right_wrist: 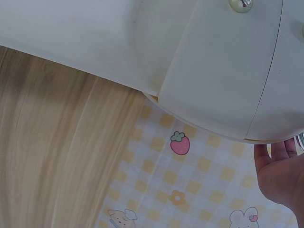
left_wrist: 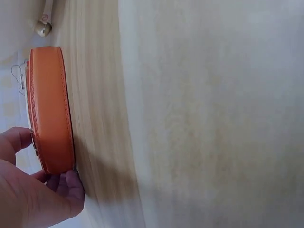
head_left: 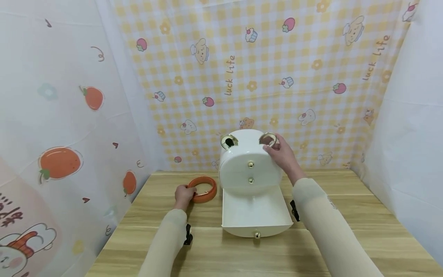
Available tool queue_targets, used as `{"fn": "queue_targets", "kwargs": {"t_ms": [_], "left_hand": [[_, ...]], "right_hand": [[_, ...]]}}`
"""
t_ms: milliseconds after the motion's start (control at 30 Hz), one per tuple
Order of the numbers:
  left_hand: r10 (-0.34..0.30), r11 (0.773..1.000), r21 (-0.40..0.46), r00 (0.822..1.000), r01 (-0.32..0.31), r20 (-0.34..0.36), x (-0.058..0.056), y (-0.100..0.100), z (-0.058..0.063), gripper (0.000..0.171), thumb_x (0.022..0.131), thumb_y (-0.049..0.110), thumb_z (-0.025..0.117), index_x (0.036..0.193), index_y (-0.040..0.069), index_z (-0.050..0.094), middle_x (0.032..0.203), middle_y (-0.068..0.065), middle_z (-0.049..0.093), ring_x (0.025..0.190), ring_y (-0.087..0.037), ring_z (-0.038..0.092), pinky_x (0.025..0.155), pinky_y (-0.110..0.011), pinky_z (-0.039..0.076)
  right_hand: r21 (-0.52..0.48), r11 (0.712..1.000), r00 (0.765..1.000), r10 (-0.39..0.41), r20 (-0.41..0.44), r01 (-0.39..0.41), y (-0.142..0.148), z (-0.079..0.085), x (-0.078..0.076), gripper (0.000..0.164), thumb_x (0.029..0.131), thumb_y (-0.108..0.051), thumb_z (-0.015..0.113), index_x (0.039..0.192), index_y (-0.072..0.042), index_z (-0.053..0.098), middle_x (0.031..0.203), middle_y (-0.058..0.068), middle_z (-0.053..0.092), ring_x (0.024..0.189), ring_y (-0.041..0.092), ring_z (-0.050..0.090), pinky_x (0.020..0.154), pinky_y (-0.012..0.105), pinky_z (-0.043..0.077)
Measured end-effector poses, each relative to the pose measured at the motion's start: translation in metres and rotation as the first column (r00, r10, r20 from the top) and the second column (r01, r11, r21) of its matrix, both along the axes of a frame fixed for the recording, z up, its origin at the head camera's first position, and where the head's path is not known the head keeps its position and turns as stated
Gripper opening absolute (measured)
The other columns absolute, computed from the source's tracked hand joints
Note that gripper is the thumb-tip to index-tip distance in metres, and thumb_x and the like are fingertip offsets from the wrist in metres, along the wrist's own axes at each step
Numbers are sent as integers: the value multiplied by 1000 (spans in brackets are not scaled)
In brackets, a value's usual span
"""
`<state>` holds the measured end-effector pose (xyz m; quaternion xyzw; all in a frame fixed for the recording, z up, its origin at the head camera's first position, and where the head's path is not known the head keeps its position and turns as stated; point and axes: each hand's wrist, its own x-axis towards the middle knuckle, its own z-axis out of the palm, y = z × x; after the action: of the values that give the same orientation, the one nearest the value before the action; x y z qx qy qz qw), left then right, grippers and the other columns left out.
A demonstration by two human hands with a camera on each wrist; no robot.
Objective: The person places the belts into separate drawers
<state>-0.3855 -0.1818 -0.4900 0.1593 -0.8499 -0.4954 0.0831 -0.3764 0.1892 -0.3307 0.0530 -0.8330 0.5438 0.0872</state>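
A coiled orange belt (head_left: 207, 199) with a metal buckle lies on the table, left of a white drawer box (head_left: 249, 169). My left hand (head_left: 184, 195) pinches the coil's near left side; in the left wrist view the thumb is at the top edge and the fingers (left_wrist: 71, 190) are low against the belt (left_wrist: 50, 109). The box has gold knobs and two gold-rimmed rings on top. Its bottom drawer (head_left: 254, 211) is pulled out and looks bare inside. My right hand (head_left: 281, 154) grips the box's upper right by the right ring (head_left: 268, 140), some fingers hidden behind it.
The wood-grain table (head_left: 332, 238) extends around the box. A checked, printed cloth (head_left: 294, 57) hangs close behind, with white cloth (head_left: 408, 127) along the right and a fruit-printed cloth (head_left: 69, 127) along the left. The drawer juts toward the near edge between both arms.
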Motion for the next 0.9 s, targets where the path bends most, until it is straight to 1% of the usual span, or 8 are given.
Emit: {"fn": "queue_targets", "kwargs": {"t_ms": [133, 200, 300, 400, 467, 600, 667, 900], "left_hand": [[-30, 999, 14, 999, 30, -18, 0, 2, -2, 18, 84, 3, 65, 97, -7, 70, 77, -14, 68, 70, -24, 64, 61, -30, 51], [-47, 999, 25, 999, 47, -22, 1, 0, -4, 19, 85, 3, 66, 100, -8, 70, 80, -17, 69, 69, -25, 65, 61, -30, 52], [-67, 998, 10, 998, 67, -4, 2, -3, -5, 34, 89, 8, 68, 118, -8, 66, 104, -25, 68, 88, -31, 67, 77, -37, 56], [-91, 996, -24, 996, 91, 17, 5, -8, -4, 53, 91, 16, 70, 134, -10, 54, 126, -30, 59, 108, -37, 62, 91, -45, 52], [-102, 994, -35, 994, 103, 33, 6, -10, -4, 60, 90, 20, 71, 138, -10, 50, 125, -29, 60, 104, -37, 63, 86, -45, 54], [-123, 992, -31, 992, 124, 39, 6, -14, -4, 62, 90, 24, 72, 139, -8, 50, 108, -24, 67, 64, -25, 62, 55, -34, 52], [-133, 990, -41, 990, 135, 40, 7, -15, -3, 61, 91, 25, 71, 139, -7, 51, 111, -24, 67, 57, -19, 57, 49, -30, 48], [-148, 979, -130, 987, 156, 66, 9, -14, 2, 59, 92, 26, 69, 137, -7, 53, 126, -27, 61, 67, -20, 60, 50, -30, 49]], "right_hand": [[3, 1000, 1000, 2, 1, -2, 1, 0, 1, 65, 99, -31, 62, 154, -18, 32, 129, 22, 59, 115, 38, 58, 94, 50, 49], [4, 1000, 1000, 4, 2, -4, 1, 0, 1, 65, 99, -32, 62, 155, -17, 31, 129, 23, 59, 115, 39, 58, 93, 50, 49], [5, 1000, 1000, 5, 4, -5, 1, 1, 1, 66, 99, -32, 62, 155, -17, 29, 129, 23, 58, 114, 39, 58, 93, 50, 50], [3, 1000, 1000, 7, 5, -7, 0, 1, 1, 66, 99, -32, 62, 155, -17, 29, 128, 24, 58, 114, 39, 58, 92, 49, 50], [6, 1000, 1000, 6, 3, -6, 0, 1, 1, 65, 99, -31, 62, 155, -17, 30, 128, 24, 59, 113, 39, 59, 91, 49, 50], [21, 1000, 1000, -3, -6, 3, 1, 1, 0, 64, 99, -31, 62, 154, -17, 32, 126, 24, 59, 112, 38, 59, 90, 48, 51], [28, 1000, 1000, -9, -5, 9, 2, 0, -2, 64, 99, -31, 62, 154, -17, 32, 126, 24, 59, 113, 38, 58, 91, 49, 50], [25, 1000, 1000, -10, 9, 10, 1, 0, -4, 66, 98, -32, 63, 154, -18, 32, 128, 23, 59, 114, 38, 58, 92, 50, 50]]}}
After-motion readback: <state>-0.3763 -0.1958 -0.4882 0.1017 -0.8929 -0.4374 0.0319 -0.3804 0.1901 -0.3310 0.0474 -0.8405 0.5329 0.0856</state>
